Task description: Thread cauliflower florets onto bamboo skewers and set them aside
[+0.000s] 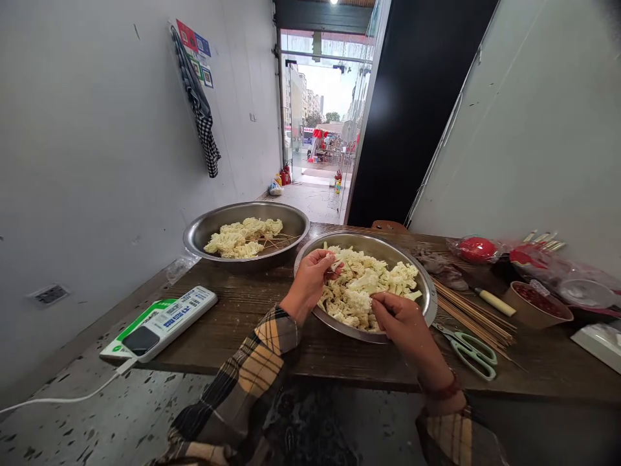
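A wide steel bowl (429,294) full of cauliflower florets (388,278) stands in front of me. Over its left side, my left hand (313,278) is closed in a pinch on a small pale cauliflower piece (336,264). My right hand (400,317) is at the bowl's near right side, thumb and fingertips pinched at the edge of a white cauliflower floret (359,301). Its fingertips are partly hidden. To the right of the bowl lie a bundle of bamboo skewers (478,317) and green-handled scissors (470,355).
A second steel bowl (191,236) at the back left holds skewered cauliflower. A white device (187,314) with a cable lies on the table's left. At the right are a yellow-handled knife (497,302), a tub of red sauce (538,307) and plastic-wrapped red items (478,249).
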Demonstrator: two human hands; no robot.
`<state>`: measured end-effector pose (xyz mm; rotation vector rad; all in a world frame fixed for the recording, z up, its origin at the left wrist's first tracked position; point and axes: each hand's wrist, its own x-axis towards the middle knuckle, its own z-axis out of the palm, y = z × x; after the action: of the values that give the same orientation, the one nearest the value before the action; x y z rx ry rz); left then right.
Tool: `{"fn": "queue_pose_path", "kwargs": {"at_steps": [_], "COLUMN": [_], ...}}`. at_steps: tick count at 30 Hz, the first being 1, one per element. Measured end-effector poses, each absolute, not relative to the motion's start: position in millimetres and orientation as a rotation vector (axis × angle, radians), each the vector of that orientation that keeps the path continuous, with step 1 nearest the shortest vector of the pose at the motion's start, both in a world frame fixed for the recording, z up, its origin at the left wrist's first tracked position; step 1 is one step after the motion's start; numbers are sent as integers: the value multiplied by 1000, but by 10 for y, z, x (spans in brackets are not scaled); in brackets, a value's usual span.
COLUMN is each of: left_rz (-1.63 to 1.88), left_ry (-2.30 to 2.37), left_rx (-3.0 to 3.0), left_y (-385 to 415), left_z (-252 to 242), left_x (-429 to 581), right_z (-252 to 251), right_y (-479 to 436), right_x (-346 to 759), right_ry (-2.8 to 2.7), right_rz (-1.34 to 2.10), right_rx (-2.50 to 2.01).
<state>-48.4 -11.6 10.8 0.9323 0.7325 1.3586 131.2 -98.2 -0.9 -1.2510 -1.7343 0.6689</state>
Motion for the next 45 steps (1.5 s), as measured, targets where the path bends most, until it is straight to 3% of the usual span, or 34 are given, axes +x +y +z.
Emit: {"fn": "queue_pose_path", "kwargs": {"at_steps": [45], "left_rz": [1371], "left_ry": [673], "left_rx": [1015], "left_y": [-157], "left_z": [84], "left_x": [-505], "right_z": [-51], "right_y": [-962], "right_x": [1277], "right_ry": [-1708], "right_rz": [685], "right_rx": [-1253]}}
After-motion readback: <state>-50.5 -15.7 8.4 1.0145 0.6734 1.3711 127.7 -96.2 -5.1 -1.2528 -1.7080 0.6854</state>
